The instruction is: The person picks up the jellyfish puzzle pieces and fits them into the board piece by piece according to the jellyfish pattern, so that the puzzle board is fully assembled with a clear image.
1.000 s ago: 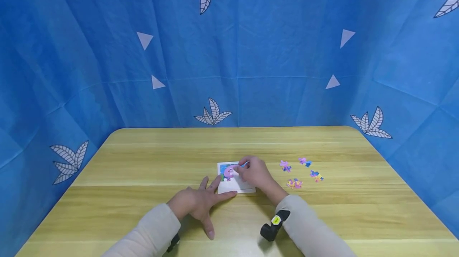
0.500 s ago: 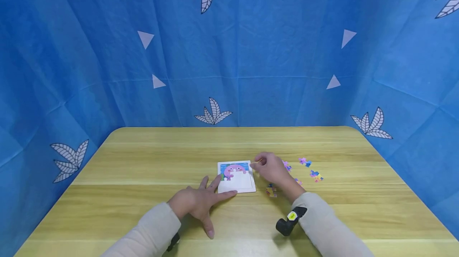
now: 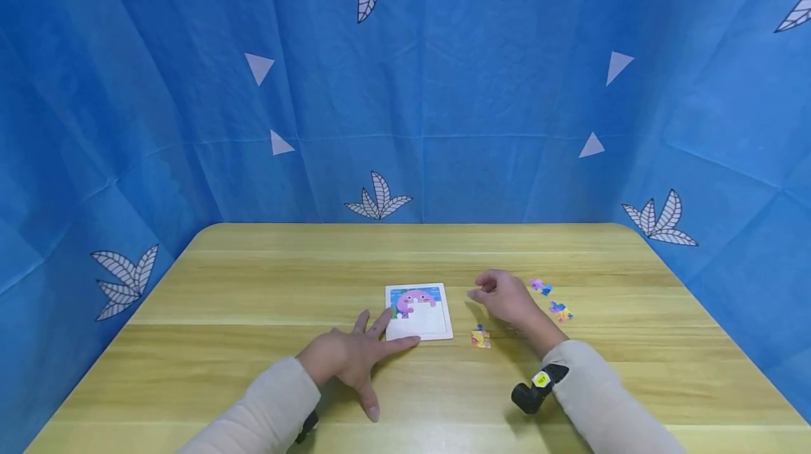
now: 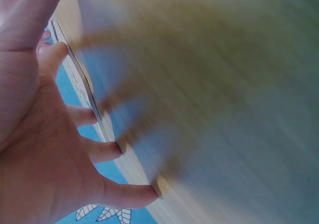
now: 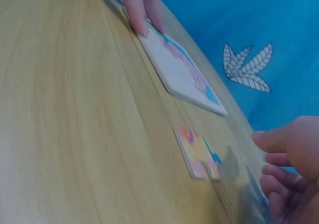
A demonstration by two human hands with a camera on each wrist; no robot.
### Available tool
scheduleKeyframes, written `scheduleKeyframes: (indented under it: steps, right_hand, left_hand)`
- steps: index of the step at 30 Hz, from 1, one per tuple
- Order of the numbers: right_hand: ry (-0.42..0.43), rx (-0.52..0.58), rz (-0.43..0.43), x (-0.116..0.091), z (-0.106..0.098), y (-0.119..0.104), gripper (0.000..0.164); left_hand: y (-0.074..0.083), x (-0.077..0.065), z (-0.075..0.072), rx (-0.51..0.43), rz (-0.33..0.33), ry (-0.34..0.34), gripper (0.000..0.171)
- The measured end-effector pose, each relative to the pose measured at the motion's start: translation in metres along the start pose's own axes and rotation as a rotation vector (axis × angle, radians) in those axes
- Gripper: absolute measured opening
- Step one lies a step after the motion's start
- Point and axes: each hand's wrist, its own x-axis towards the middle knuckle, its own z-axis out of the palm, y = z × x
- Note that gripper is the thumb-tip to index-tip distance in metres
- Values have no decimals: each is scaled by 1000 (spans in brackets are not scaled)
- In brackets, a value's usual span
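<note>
A white puzzle tray (image 3: 418, 329) lies mid-table with a pink cartoon figure on blue (image 3: 415, 299) pieced together along its top and left. My left hand (image 3: 357, 359) rests with spread fingers at its left and lower edges; those fingers (image 4: 104, 152) show from below in the left wrist view. To the right of the tray, my right hand (image 3: 507, 298) hovers over the table, fingers loosely bent, thumb (image 5: 274, 138) apart from them and nothing between. A yellow puzzle piece (image 3: 480, 338) lies between the tray and my right forearm.
Farther right lie a pink-and-blue puzzle piece (image 3: 541, 287) and a yellow-and-blue one (image 3: 560, 311). My right hand and forearm cover other pieces. A blue patterned curtain (image 3: 418, 88) hangs behind the wooden table (image 3: 266, 278).
My right hand has left the tray's top edge and moved right across the table, uncovering the pink face and the yellow piece. My left hand has stayed in place.
</note>
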Motion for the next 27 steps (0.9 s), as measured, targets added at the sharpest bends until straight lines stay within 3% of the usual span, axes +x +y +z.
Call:
scheduleKeyframes:
  steps: [12, 27]
  right_hand:
    - [17, -4, -26, -2, -13, 17, 35]
    - [45, -103, 68, -4, -23, 21, 42]
  left_hand:
    - [-1, -1, 2, -7, 2, -7, 111]
    - [-2, 1, 1, -4, 13, -1, 111]
